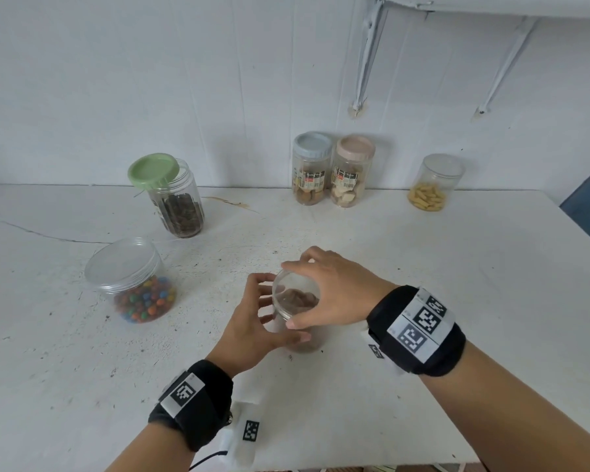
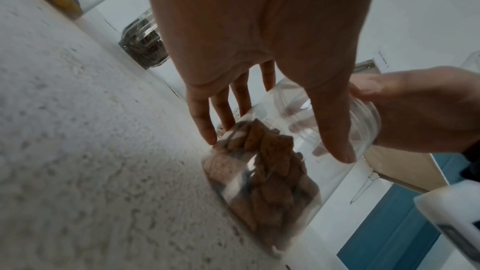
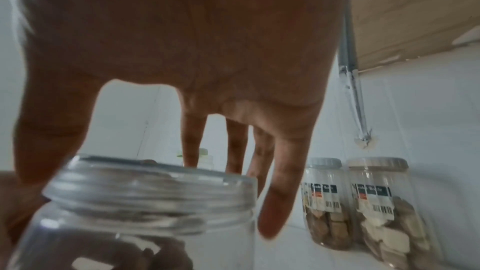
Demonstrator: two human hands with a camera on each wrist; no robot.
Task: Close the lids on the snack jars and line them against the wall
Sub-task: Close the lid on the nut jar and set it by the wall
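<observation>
Both hands' fingers (image 1: 266,294) ring a clear, round cookie jar (image 1: 295,303).

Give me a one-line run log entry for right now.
step: lidding biscuit jar | left hand: steadies jar body | right hand: grips clear lid | at wall: three jars

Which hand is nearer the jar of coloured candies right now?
Left. The left hand grips the side of the clear jar that faces the candy jar. The right hand grips that jar's lid, farther from the candies.
</observation>
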